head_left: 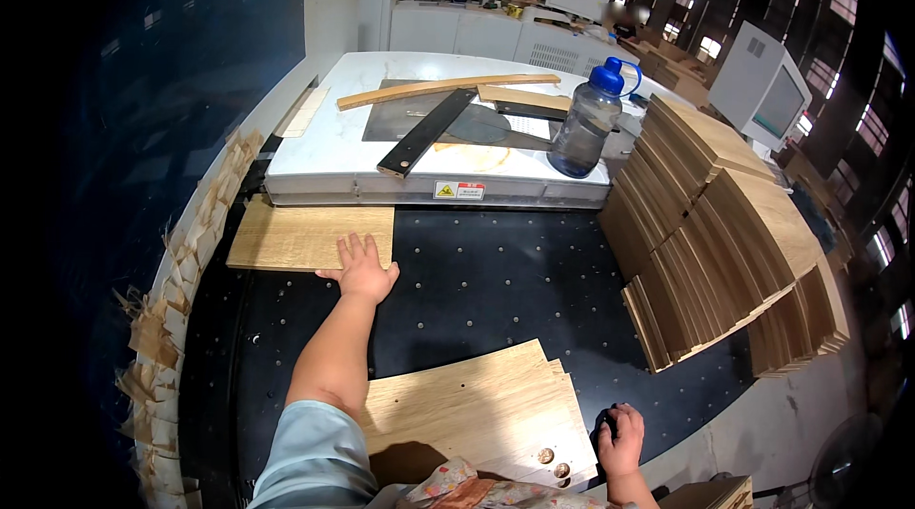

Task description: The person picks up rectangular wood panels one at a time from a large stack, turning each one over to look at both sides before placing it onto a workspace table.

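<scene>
My left hand (362, 271) lies with fingers spread on the near right part of a light wood-grain board (295, 234). That board rests on the black table, its far edge against the white machine housing. At the lower right, my right hand (621, 440) is by the table's near edge, its fingers curled around or against a small dark thing that I cannot make out. Between my arms, a few stacked wood-grain panels (477, 404) lie close to my body. The top one has small holes and round cut-outs near its right end.
Tall stacks of boards (705, 233) stand on the right. On the white machine housing (315, 166) lie a black strip (429, 132), a thin wooden strip (448, 88) and a blue-capped water bottle (586, 123). Torn tape lines the left barrier (181, 290). Rollers or studs dot the black table (457, 285).
</scene>
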Demonstrator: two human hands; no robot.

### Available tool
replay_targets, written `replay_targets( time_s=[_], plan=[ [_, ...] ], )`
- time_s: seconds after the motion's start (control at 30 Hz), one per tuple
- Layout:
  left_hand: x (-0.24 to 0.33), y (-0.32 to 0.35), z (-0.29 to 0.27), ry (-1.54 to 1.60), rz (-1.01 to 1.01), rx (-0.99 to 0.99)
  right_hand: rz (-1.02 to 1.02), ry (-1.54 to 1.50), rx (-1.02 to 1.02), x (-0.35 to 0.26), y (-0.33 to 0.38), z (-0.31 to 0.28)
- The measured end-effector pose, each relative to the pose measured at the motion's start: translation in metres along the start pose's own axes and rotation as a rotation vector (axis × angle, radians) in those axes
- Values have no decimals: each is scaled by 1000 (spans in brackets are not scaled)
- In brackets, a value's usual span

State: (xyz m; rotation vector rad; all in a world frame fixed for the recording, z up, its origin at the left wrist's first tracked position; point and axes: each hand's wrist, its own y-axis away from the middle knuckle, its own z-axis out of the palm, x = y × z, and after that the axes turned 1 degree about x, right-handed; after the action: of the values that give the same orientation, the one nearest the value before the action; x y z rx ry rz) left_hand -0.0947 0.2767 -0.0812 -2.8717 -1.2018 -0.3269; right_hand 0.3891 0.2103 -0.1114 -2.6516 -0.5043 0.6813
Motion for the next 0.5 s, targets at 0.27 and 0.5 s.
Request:
replay_targets(
  time_s=[0.27,0.5],
  plan=[
    [0,0,0,0,5,17,9,4,2,1,1,1],
    [-1,-2,3,1,2,21,15,6,0,-1,0,1]
  ],
)
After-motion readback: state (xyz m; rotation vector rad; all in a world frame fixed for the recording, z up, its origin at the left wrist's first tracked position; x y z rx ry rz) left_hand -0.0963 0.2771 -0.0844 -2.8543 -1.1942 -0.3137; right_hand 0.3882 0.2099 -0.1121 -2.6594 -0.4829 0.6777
